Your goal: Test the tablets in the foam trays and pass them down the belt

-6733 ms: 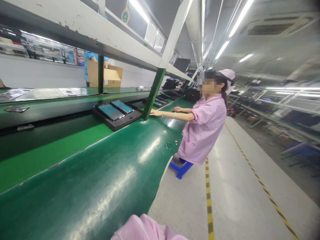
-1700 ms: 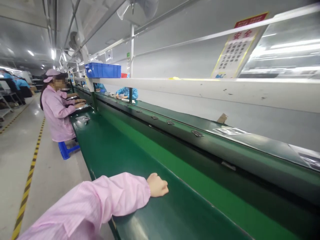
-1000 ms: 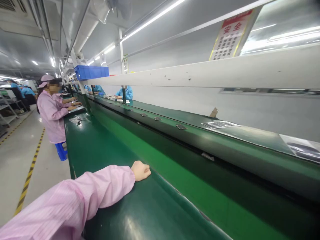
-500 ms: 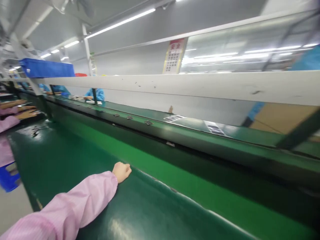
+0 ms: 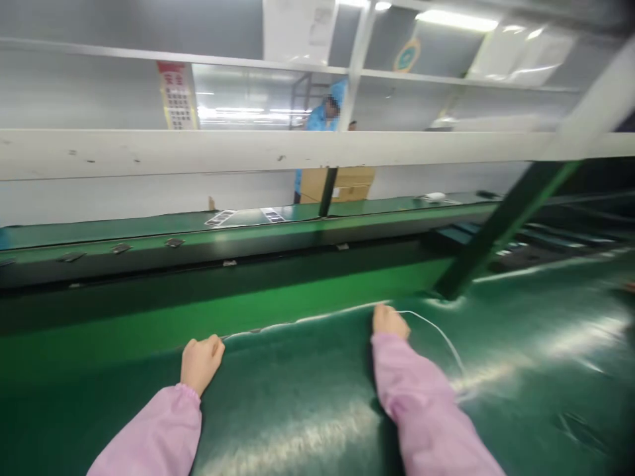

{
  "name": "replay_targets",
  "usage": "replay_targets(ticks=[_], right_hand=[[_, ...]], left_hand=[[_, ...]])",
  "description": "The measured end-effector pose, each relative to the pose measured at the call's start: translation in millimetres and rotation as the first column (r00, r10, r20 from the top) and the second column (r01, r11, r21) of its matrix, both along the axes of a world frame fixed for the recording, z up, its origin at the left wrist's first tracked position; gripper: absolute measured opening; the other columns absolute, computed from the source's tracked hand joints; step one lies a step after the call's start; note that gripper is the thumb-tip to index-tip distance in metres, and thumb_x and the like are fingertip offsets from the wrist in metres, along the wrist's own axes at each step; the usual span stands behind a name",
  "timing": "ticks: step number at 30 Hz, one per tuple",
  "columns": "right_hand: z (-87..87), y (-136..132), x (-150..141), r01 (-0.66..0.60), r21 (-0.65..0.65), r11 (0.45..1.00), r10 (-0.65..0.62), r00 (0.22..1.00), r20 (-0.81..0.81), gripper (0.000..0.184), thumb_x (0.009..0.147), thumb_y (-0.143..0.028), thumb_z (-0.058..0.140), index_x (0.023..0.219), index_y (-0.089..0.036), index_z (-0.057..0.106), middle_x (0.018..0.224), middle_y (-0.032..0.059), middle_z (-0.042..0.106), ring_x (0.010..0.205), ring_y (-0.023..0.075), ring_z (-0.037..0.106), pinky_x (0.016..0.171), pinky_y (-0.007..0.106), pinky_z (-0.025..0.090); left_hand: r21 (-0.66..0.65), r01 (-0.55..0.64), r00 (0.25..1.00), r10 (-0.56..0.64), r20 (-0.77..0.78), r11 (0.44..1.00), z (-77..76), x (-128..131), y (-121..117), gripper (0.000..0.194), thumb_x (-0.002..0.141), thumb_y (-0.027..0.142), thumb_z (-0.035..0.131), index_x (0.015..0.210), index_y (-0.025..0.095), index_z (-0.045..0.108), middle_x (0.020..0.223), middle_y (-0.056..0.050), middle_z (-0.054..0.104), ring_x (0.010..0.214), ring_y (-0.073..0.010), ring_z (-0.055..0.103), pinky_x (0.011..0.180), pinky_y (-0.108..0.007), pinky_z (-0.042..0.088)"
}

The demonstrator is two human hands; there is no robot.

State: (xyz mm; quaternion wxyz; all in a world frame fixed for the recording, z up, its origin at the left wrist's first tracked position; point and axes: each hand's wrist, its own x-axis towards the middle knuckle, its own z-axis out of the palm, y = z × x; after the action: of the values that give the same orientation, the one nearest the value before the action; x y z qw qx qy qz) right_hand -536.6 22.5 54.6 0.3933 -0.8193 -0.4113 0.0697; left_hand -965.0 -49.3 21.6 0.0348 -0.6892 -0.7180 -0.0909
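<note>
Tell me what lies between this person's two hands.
Between the left hand and the right hand, the head view shows only green bench top with its pale, worn edge.

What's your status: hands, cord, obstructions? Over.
Left hand fisted at worktop edge. Right hand closed, white cord against it, grip on cord unclear. Green post right of that hand.

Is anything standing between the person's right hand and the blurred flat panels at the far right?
Yes. The slanted green post stands between the right hand and the flat panels to the right of it, so a straight reach looks blocked there.
</note>
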Motion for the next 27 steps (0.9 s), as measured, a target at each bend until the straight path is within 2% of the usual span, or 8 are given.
replay_targets(ticks=[4, 8, 11, 15, 18, 21, 24, 27], right_hand=[[-33.3, 26, -72, -0.232, 0.003, 0.973, 0.232, 0.972, -0.026, 0.026, 0.099, -0.036, 0.059, 0.088, -0.013, 0.065, 0.089, 0.0036, 0.068, 0.087, 0.0153, 0.066, 0.086, 0.037, 0.055], [-44.9, 45, -138, -0.525, 0.099, 0.846, 0.526, 0.85, 0.011, 0.021, 0.097, -0.035, 0.059, 0.097, -0.016, 0.068, 0.097, 0.0049, 0.071, 0.097, 0.0166, 0.067, 0.094, 0.037, 0.052], [-50.5, 58, -165, -0.614, 0.143, 0.776, 0.62, 0.785, 0.005, 0.022, 0.098, -0.024, 0.049, 0.114, -0.023, 0.065, 0.103, 0.0019, 0.073, 0.103, 0.0159, 0.067, 0.096, 0.031, 0.05], [-59.3, 70, -180, -0.657, 0.191, 0.729, 0.678, 0.731, -0.073, 0.034, 0.098, -0.023, 0.044, 0.132, -0.024, 0.047, 0.102, -0.0006, 0.073, 0.088, 0.015, 0.069, 0.084, 0.029, 0.052], [-63.4, 73, -185, -0.681, 0.223, 0.697, 0.715, 0.685, -0.141, 0.028, 0.097, -0.028, 0.048, 0.124, -0.023, 0.051, 0.09, -0.0023, 0.072, 0.078, 0.0139, 0.068, 0.074, 0.025, 0.051], [-63.4, 70, -190, -0.692, 0.246, 0.679, 0.733, 0.652, -0.193, 0.015, 0.095, -0.035, 0.055, 0.1, -0.023, 0.062, 0.077, -0.0037, 0.07, 0.071, 0.013, 0.066, 0.068, 0.023, 0.049], [-57.9, 66, -194, -0.677, 0.282, 0.68, 0.732, 0.642, -0.228, 0.018, 0.092, -0.038, 0.06, 0.085, -0.023, 0.066, 0.078, -0.0026, 0.07, 0.076, 0.0136, 0.067, 0.072, 0.023, 0.049], [-48.5, 62, -196, -0.655, 0.337, 0.676, 0.734, 0.637, -0.235, 0.015, 0.091, -0.034, 0.061, 0.087, -0.022, 0.07, 0.084, -0.0011, 0.071, 0.082, 0.0145, 0.067, 0.08, 0.025, 0.05]], left_hand=[[0.059, 0.248, 0.966, -0.251, 0.059, 0.967, -4.1, 74, 43, 0.036, 0.098, 0.026, 0.042, 0.068, 0.02, 0.062, 0.066, -0.004, 0.068, 0.066, -0.02, 0.063, 0.069, -0.03, 0.033], [0.107, 0.348, 0.922, -0.361, 0.14, 0.931, -3.7, 110, 72, 0.034, 0.099, 0.025, 0.04, 0.07, 0.02, 0.058, 0.066, -0.003, 0.066, 0.064, -0.0198, 0.061, 0.067, -0.03, 0.032], [0.104, 0.371, 0.898, -0.385, 0.211, 0.923, -5.1, 112, 83, 0.029, 0.097, 0.025, 0.042, 0.07, 0.021, 0.053, 0.066, -0.002, 0.063, 0.061, -0.0189, 0.058, 0.063, -0.03, 0.03], [0.085, 0.439, 0.852, -0.444, 0.278, 0.894, -6.0, 111, 90, 0.025, 0.093, 0.026, 0.045, 0.068, 0.021, 0.049, 0.068, -0.002, 0.06, 0.068, -0.0201, 0.059, 0.066, -0.03, 0.031], [0.074, 0.444, 0.83, -0.441, 0.341, 0.893, -4.1, 111, 97, 0.025, 0.091, 0.029, 0.045, 0.067, 0.022, 0.047, 0.065, -0.001, 0.058, 0.065, -0.0193, 0.056, 0.064, -0.029, 0.031], [0.079, 0.395, 0.818, -0.389, 0.424, 0.915, -1.6, 108, 108, 0.029, 0.091, 0.035, 0.042, 0.065, 0.022, 0.045, 0.063, 0.0, 0.056, 0.058, -0.0177, 0.052, 0.06, -0.029, 0.029], [0.1, 0.337, 0.793, -0.339, 0.506, 0.936, 0.0, 100, 119, 0.031, 0.088, 0.042, 0.044, 0.064, 0.022, 0.046, 0.063, -0.001, 0.056, 0.058, -0.0177, 0.05, 0.059, -0.029, 0.029], [0.111, 0.322, 0.72, -0.319, 0.616, 0.94, 0.2, 93, 129, 0.029, 0.081, 0.05, 0.049, 0.074, 0.022, 0.056, 0.065, 0.0, 0.06, 0.058, -0.0181, 0.053, 0.059, -0.029, 0.033]])
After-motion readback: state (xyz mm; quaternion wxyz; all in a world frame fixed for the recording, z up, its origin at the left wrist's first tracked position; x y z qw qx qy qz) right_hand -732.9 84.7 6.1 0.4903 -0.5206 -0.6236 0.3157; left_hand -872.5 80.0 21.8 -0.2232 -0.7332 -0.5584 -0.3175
